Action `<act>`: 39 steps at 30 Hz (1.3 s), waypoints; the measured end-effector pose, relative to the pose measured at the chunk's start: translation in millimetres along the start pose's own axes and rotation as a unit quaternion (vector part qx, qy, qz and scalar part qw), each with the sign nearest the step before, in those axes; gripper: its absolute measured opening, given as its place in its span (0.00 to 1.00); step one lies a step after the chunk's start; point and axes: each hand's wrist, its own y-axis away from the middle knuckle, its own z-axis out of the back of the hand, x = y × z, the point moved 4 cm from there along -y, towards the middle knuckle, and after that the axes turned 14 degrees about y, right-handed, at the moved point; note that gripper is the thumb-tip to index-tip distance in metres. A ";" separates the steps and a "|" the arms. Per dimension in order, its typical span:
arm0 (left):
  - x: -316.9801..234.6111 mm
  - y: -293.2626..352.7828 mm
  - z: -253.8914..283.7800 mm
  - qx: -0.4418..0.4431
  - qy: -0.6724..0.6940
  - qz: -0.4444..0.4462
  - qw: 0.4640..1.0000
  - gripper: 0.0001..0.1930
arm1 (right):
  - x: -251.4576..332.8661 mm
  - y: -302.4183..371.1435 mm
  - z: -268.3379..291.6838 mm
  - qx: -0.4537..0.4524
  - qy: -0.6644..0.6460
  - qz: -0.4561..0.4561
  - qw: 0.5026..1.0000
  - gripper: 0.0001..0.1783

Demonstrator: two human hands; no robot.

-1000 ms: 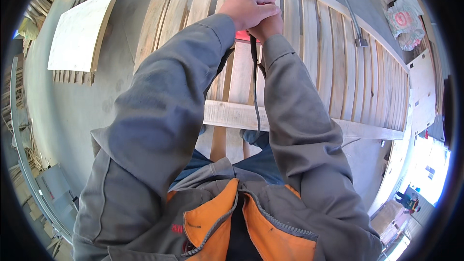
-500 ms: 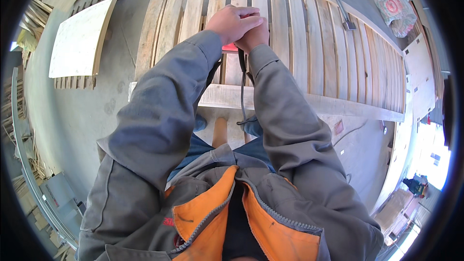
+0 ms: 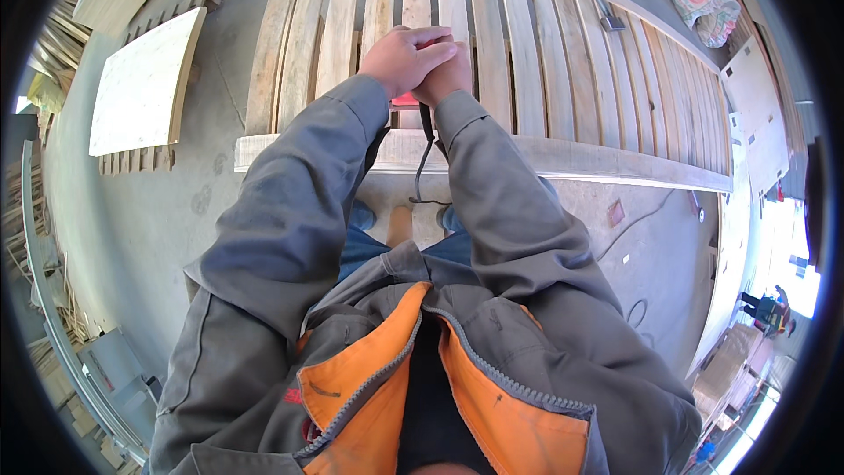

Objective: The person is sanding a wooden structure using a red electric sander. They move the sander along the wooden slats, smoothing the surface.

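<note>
Both of my hands are closed together on a red power tool, mostly hidden beneath them. My left hand lies partly over my right hand, its fingers reaching across it. A black cord runs from the tool toward me, hanging past the near edge of a slatted wooden pallet. The tool is over the slats near that edge, left of the pallet's middle. Which kind of tool it is cannot be made out, as only a bit of red casing shows.
A long-handled tool leans on the pallet's far side. To the left, a pale board rests on a smaller pallet. Printed sacks lie at the far right. A cable crosses the floor. Another person is at the right.
My hands and the red tool have come back toward the pallet's near edge. The cord has shifted with them. At the right, the other person shows more fully.
</note>
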 end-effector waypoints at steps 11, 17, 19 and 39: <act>2.7 23.0 -13.2 -0.007 -0.015 -0.022 1.000 0.27 | -15.9 17.2 -33.3 -0.053 -0.064 -0.046 0.995 0.40; 9.1 37.7 -8.8 -0.022 -0.021 -0.012 0.999 0.27 | 1.3 46.9 -2.5 -0.013 -0.124 -0.065 0.990 0.39; -2.3 36.6 -16.4 -0.006 -0.021 -0.010 1.000 0.29 | -12.6 41.5 -11.7 -0.031 -0.117 -0.059 0.991 0.38; -3.1 2.1 5.4 -0.066 -0.015 -0.051 0.996 0.29 | -1.2 7.0 19.0 -0.023 -0.165 -0.108 0.980 0.33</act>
